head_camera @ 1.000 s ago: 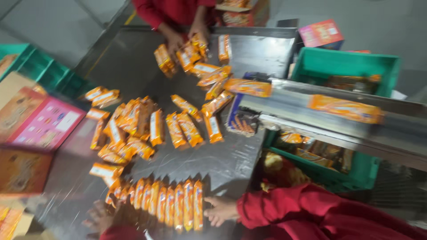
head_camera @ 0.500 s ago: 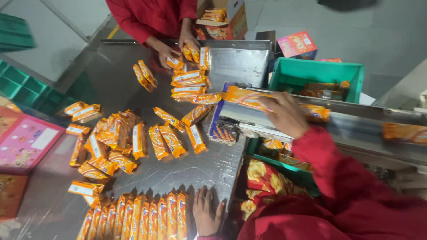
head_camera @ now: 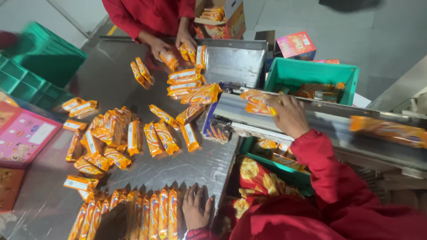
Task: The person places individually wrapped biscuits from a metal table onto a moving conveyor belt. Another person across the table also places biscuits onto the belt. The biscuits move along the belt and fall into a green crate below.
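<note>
Steel table (head_camera: pixel 111 84), packing station, head view.

Right hand (head_camera: pixel 289 116): reached out over the conveyor chute (head_camera: pixel 338 122) beyond the table's right edge, fingers curled onto an orange biscuit packet (head_camera: pixel 257 102) lying on the chute, apparently to draw it off. One further packet (head_camera: pixel 387 131), blurred, sat farther along the chute.

Left hand (head_camera: pixel 196 209): laid flat on the table's near edge, fingers apart, pressed against the end of a row of packets (head_camera: pixel 147 213); the row stood side by side, likely squared up for boxing. About eight could be counted; the row's left end was blurred.

Loose heap (head_camera: pixel 106 138): mid-table, unsorted, roughly fifteen packets, exact count not possible.

Co-worker's hands (head_camera: pixel 171 44): two, at the far edge, each closed on packets.

Green crates: one (head_camera: pixel 311 78) past the chute with packets inside, one (head_camera: pixel 40 62) off the far left corner.

Printed cartons: one pink (head_camera: pixel 22 138) by the left edge, one (head_camera: pixel 296 44) beyond the far right corner.
</note>
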